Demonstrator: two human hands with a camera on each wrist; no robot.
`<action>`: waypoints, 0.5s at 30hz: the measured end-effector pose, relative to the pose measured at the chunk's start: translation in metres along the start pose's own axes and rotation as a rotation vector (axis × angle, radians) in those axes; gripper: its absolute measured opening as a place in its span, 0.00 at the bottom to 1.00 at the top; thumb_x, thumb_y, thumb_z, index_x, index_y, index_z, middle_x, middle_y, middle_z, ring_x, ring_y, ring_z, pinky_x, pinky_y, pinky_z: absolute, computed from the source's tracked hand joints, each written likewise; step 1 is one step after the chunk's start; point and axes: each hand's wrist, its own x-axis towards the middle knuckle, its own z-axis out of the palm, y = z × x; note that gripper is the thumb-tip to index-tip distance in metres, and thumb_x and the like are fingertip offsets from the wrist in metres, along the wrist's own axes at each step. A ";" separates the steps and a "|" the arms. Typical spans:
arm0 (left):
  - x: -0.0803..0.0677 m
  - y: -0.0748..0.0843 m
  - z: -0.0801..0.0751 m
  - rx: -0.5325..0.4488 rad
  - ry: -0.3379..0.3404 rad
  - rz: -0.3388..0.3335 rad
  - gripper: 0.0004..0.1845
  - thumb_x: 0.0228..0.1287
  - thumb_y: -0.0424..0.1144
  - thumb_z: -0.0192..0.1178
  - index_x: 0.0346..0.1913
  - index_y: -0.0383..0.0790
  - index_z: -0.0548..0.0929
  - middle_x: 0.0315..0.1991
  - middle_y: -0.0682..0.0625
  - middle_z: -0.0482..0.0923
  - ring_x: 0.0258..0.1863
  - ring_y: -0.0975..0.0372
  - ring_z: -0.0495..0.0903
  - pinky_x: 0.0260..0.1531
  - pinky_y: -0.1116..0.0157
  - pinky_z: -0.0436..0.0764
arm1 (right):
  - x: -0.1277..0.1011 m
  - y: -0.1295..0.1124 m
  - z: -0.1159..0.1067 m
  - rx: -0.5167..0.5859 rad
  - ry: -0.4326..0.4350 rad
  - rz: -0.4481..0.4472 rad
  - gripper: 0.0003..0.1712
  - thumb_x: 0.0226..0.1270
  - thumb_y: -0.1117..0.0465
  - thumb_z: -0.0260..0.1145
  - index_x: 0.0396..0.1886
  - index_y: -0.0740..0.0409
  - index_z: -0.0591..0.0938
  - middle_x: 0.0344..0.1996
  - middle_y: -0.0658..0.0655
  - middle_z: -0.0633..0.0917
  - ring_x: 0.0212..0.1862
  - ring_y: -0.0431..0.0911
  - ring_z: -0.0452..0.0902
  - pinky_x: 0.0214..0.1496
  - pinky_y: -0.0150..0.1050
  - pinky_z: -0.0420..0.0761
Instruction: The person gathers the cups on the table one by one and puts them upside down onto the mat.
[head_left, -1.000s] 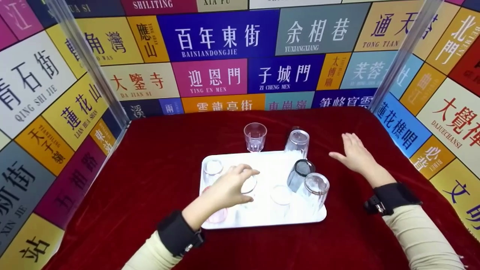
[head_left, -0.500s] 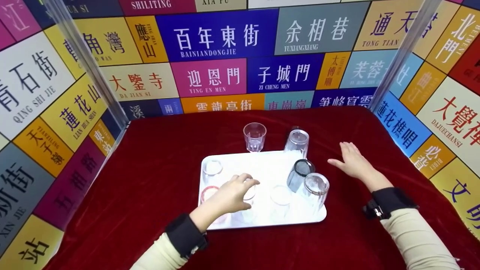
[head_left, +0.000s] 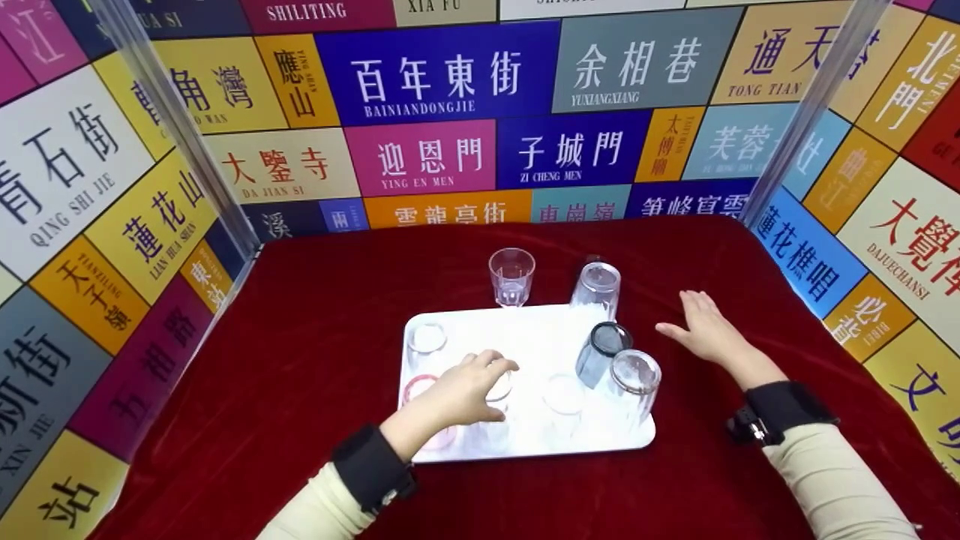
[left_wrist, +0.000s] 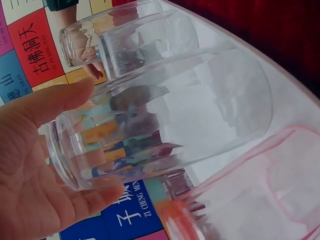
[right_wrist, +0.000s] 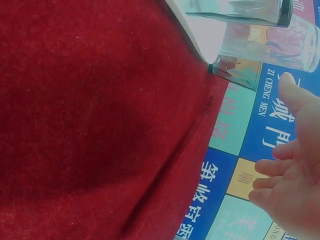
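My left hand (head_left: 459,394) holds a clear drinking glass (left_wrist: 200,115) by its thick base, thumb on one side and fingers on the other. The glass stands upside down, mouth toward the white tray (head_left: 517,330); whether its rim touches the tray I cannot tell. Beside it is a pink-tinted glass (left_wrist: 250,195), partly hidden by the hand in the head view. Another clear glass (head_left: 562,401) is to its right. My right hand (head_left: 709,328) hovers right of the tray with fingers extended, holding nothing.
On the tray's right side are a dark grey glass (head_left: 596,366) and a clear one (head_left: 636,379). Another glass (head_left: 427,341) occupies the back left corner. Behind the tray is an upright glass (head_left: 512,277); an inverted one (head_left: 598,289) is near the back right. Red cloth (head_left: 322,315) surrounds the tray.
My left hand and its glass have come down and slightly nearer to me, exposing more of the pink glass's rim. The right hand has moved a little nearer too, still holding nothing.
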 end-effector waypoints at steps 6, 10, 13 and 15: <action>0.011 -0.004 -0.019 -0.093 -0.039 -0.016 0.37 0.42 0.54 0.60 0.56 0.42 0.62 0.51 0.46 0.66 0.47 0.55 0.67 0.46 0.61 0.68 | -0.007 0.004 -0.007 0.025 -0.008 0.030 0.48 0.53 0.41 0.52 0.57 0.78 0.50 0.55 0.77 0.52 0.58 0.66 0.39 0.58 0.55 0.43; 0.029 -0.015 -0.035 -0.181 0.052 -0.044 0.33 0.49 0.51 0.56 0.56 0.37 0.63 0.53 0.43 0.65 0.52 0.54 0.64 0.52 0.60 0.62 | -0.011 0.007 -0.010 0.027 0.005 0.045 0.48 0.54 0.42 0.52 0.57 0.77 0.50 0.56 0.77 0.52 0.59 0.66 0.39 0.58 0.55 0.44; 0.048 -0.026 -0.045 -0.149 0.126 -0.087 0.31 0.51 0.50 0.54 0.56 0.37 0.63 0.53 0.42 0.65 0.52 0.54 0.63 0.52 0.59 0.62 | -0.013 0.008 -0.012 0.037 0.006 0.052 0.48 0.54 0.41 0.52 0.58 0.77 0.49 0.56 0.76 0.51 0.59 0.65 0.39 0.58 0.55 0.43; 0.065 -0.035 -0.050 -0.118 0.153 -0.130 0.31 0.50 0.50 0.55 0.55 0.38 0.64 0.52 0.42 0.65 0.50 0.53 0.65 0.50 0.59 0.64 | -0.014 0.008 -0.012 0.047 0.004 0.057 0.48 0.53 0.40 0.51 0.58 0.76 0.49 0.56 0.76 0.51 0.59 0.65 0.38 0.58 0.55 0.43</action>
